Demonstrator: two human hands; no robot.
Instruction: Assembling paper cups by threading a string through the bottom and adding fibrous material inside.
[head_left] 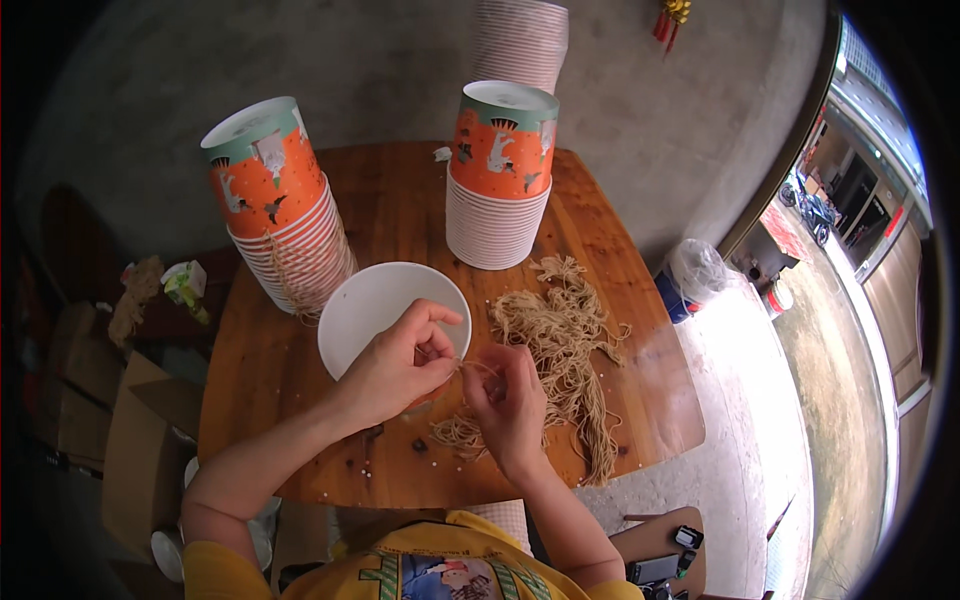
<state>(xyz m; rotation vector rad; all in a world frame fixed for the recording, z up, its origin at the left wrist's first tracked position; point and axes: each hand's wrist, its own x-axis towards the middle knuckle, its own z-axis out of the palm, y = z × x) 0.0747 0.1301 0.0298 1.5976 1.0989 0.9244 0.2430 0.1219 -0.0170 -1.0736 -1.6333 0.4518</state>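
While the left grip point(398, 358) pinches tan string point(465, 364) near a white tub point(365, 308), the right grip point(510, 398) holds it too.

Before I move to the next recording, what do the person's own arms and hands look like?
The left hand and right hand are ungloved, with no visible jewellery. The forearms are uncovered, without cables. A yellow shirt with short sleeves carries a colourful front print with green striped shapes.
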